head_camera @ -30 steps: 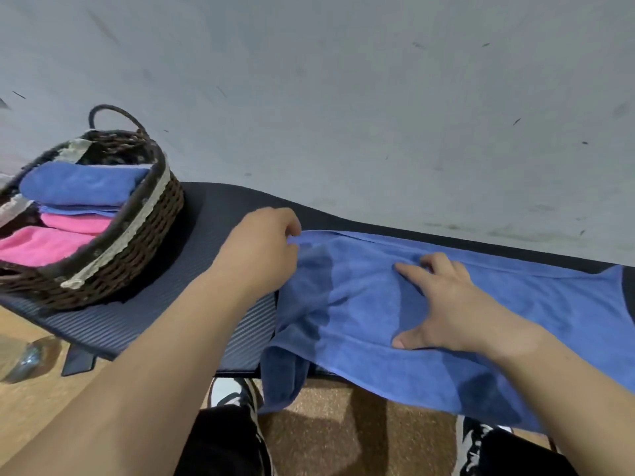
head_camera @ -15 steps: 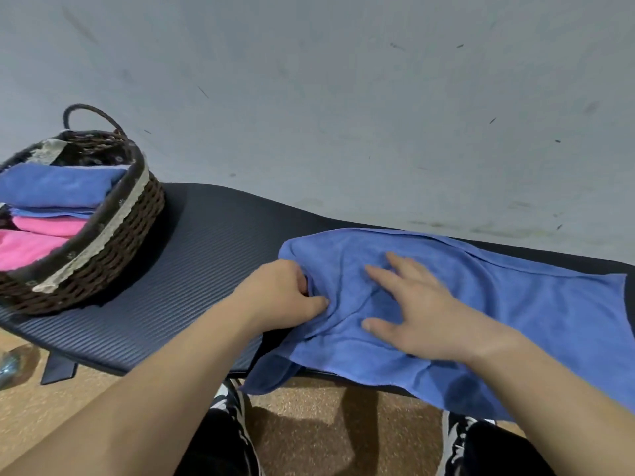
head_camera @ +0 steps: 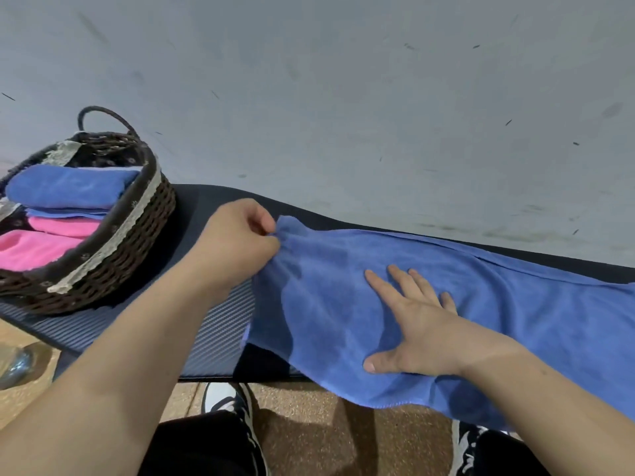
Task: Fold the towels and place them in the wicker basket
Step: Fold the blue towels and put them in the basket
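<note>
Blue towel [head_camera: 481, 304] now pulled flatter across tabletop [head_camera: 213, 324], right of wicker basket [head_camera: 113, 262]. Left hand [head_camera: 237, 249] fingers pinch the corner nearest basket; right hand [head_camera: 419, 324] fingers splayed flat, pinning cloth. Step: spreading, likely. Next: carry the pinched corner away from basket for the first fold.

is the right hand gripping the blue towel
No, the right hand lies flat with straight fingers on the towel.

The spread towel [head_camera: 498, 304] is plain blue. The wicker basket [head_camera: 137, 259] is dark brown with a cream lace band [head_camera: 137, 214]; in it lie a blue folded towel [head_camera: 68, 190] and pink towels [head_camera: 34, 249]. The mat [head_camera: 213, 334] is dark with fine stripes.
</note>
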`<control>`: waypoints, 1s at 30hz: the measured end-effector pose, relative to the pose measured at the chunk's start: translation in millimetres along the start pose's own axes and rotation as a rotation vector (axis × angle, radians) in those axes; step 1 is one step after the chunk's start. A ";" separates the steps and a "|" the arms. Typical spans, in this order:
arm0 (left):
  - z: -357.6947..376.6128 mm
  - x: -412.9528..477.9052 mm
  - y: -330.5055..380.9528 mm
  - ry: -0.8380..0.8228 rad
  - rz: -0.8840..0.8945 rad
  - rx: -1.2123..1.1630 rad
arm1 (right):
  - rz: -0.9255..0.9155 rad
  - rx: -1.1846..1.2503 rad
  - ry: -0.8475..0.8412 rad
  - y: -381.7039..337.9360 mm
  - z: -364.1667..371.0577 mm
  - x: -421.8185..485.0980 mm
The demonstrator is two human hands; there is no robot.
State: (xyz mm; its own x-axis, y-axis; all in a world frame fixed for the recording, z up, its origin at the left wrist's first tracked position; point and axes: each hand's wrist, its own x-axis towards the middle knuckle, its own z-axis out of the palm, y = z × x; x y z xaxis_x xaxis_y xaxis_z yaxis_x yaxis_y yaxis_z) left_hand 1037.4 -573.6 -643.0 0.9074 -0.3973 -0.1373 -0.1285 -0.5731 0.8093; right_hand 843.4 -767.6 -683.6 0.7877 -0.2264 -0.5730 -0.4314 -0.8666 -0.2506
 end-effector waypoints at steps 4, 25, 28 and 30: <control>-17.9 3.7 -29.9 -0.222 -0.094 0.696 | -0.001 -0.006 -0.001 -6.3 -1.1 0.3; -1.6 -13.0 -26.8 -0.243 -0.034 0.120 | 0.222 0.007 -0.101 -35.0 -6.9 16.8; -26.7 -14.4 -39.3 -0.289 -0.050 0.394 | 0.192 0.012 -0.070 -43.7 -2.4 23.1; -43.7 -16.1 -49.6 -0.336 -0.128 0.578 | 0.171 0.006 -0.065 -48.8 0.5 25.1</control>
State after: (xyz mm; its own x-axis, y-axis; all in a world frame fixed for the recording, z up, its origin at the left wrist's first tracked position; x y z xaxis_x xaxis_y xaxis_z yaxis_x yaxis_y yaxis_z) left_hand 1046.7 -507.5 -656.0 0.7679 -0.4487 -0.4571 -0.3070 -0.8841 0.3522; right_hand 884.1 -730.8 -686.1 0.6725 -0.3405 -0.6572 -0.5592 -0.8154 -0.1497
